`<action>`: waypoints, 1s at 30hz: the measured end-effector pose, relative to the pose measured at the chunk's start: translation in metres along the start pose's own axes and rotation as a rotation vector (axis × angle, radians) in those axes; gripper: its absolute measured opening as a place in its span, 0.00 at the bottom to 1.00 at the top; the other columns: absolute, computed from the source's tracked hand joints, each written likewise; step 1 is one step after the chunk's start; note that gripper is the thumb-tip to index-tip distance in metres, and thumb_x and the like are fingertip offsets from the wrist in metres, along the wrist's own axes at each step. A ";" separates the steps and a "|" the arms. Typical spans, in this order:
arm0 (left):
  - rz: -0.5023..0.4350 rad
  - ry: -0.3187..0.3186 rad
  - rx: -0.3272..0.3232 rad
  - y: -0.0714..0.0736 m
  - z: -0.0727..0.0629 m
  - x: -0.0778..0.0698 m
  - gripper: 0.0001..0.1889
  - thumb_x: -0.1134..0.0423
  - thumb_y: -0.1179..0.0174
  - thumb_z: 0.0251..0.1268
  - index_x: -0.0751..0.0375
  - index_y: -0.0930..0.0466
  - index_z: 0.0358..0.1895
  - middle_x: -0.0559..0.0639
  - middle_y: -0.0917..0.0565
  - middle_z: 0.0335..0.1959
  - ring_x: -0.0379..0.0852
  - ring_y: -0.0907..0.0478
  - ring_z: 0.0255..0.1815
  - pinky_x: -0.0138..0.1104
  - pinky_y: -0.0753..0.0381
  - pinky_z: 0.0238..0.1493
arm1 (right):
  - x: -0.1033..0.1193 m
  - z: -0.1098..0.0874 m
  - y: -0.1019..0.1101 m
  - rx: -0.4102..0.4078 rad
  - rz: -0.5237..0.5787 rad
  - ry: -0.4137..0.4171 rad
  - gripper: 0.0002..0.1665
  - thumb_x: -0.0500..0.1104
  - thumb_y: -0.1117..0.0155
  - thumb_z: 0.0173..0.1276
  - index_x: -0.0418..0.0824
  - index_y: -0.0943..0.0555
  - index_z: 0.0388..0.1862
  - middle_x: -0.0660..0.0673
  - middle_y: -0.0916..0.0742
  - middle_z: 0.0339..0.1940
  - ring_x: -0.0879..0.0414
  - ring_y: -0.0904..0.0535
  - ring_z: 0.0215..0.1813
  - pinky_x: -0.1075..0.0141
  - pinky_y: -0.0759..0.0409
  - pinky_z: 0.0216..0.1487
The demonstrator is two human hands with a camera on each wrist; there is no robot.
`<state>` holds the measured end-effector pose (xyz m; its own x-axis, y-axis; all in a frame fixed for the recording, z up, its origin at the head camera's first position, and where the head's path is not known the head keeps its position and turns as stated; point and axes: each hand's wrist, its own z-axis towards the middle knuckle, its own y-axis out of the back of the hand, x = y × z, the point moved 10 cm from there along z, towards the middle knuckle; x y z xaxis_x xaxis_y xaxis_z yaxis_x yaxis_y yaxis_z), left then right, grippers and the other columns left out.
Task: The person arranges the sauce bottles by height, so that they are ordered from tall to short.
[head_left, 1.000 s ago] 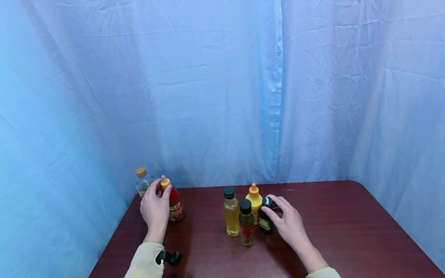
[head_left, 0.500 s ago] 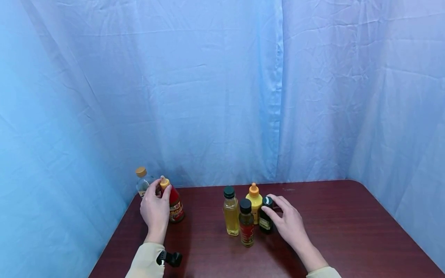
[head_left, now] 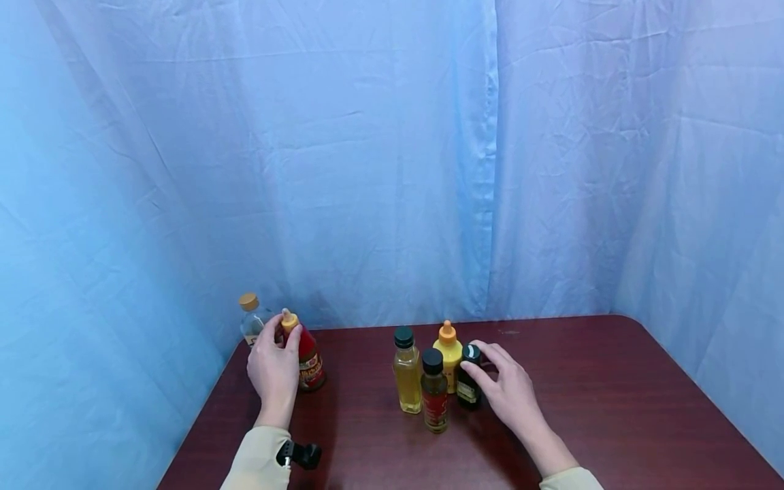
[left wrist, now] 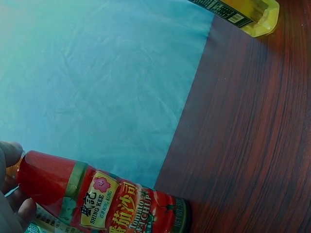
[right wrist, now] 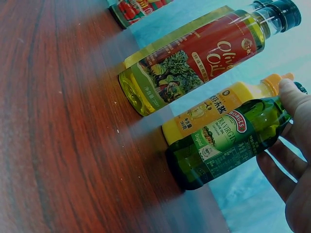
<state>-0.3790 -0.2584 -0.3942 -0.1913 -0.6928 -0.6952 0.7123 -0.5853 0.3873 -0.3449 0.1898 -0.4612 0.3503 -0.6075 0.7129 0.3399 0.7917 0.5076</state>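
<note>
My left hand (head_left: 273, 367) pinches the yellow cap of a red tomato ketchup bottle (head_left: 311, 367), which stands upright on the table's left side. In the left wrist view the ketchup bottle (left wrist: 112, 199) shows its label, with my fingertips (left wrist: 24, 212) at the cap end. My right hand (head_left: 505, 391) holds a small dark green olive oil bottle (head_left: 469, 391) by its neck, thumb on the near side. The right wrist view shows this green bottle (right wrist: 228, 141) with its base at the tabletop. A yellow squeeze bottle (head_left: 448, 357) with an orange nozzle stands right beside it.
Left of the green bottle stand a red-labelled olive oil bottle (head_left: 435, 401) and a clear bottle of yellow oil (head_left: 407, 381). A clear bottle with an orange-brown cap (head_left: 248, 303) is partly hidden behind my left hand. Blue curtains (head_left: 367, 170) hang behind the dark red table (head_left: 612, 401).
</note>
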 end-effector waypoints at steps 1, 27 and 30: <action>0.001 0.000 0.000 0.000 0.000 0.000 0.21 0.62 0.23 0.73 0.62 0.13 0.65 0.63 0.09 0.54 0.63 0.12 0.47 0.59 0.17 0.52 | 0.000 0.000 0.000 0.000 -0.002 0.001 0.22 0.51 0.23 0.78 0.47 0.13 0.67 0.55 0.12 0.50 0.55 0.12 0.52 0.61 0.10 0.50; -0.007 -0.037 -0.050 0.024 -0.005 -0.021 0.26 0.61 0.22 0.72 0.62 0.15 0.69 0.64 0.12 0.62 0.66 0.11 0.52 0.61 0.16 0.57 | 0.001 0.000 0.000 0.001 -0.007 0.006 0.22 0.51 0.24 0.78 0.48 0.13 0.66 0.56 0.13 0.50 0.56 0.12 0.52 0.61 0.10 0.50; -0.004 -0.082 -0.083 0.029 -0.008 -0.031 0.26 0.62 0.21 0.70 0.63 0.15 0.69 0.64 0.14 0.64 0.66 0.16 0.61 0.62 0.19 0.62 | 0.002 0.000 0.000 -0.009 -0.005 0.022 0.21 0.49 0.23 0.77 0.47 0.13 0.66 0.55 0.12 0.50 0.55 0.12 0.51 0.61 0.10 0.50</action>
<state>-0.3466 -0.2507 -0.3659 -0.2459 -0.7248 -0.6436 0.7647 -0.5531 0.3307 -0.3436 0.1885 -0.4597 0.3678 -0.6129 0.6994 0.3496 0.7881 0.5067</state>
